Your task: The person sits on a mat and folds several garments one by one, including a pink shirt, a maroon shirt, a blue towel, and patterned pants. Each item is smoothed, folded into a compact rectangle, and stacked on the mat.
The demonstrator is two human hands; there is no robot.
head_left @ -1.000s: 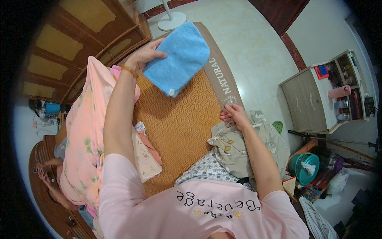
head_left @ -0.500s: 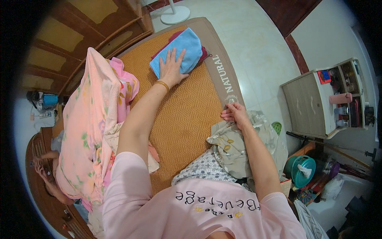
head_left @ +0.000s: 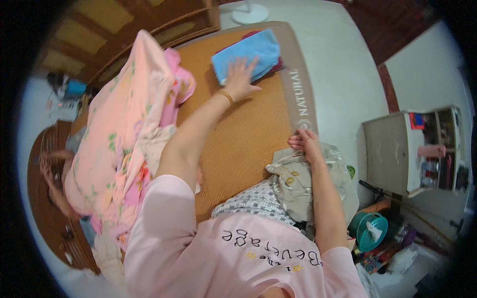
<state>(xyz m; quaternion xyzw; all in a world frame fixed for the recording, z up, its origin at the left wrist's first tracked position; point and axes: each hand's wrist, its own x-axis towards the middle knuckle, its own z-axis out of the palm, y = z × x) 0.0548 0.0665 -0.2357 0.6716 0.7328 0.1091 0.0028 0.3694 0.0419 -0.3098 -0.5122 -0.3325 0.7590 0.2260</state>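
Pressing left hand (head_left: 240, 79) flat on blue towel (head_left: 248, 54).

Soft, even indoor light is filling the room, casting only faint shadows. Fisheye distortion is bending edges, and the rim is darkening and blurring.

I saw a pink floral quilt (head_left: 119, 144) heaped along the left side of a bed with an orange woven mat (head_left: 248, 134). A white fan base (head_left: 251, 12) stood on the pale floor beyond it. To the right stood a beige cabinet (head_left: 390, 151), with a teal basket (head_left: 372, 231) below it.
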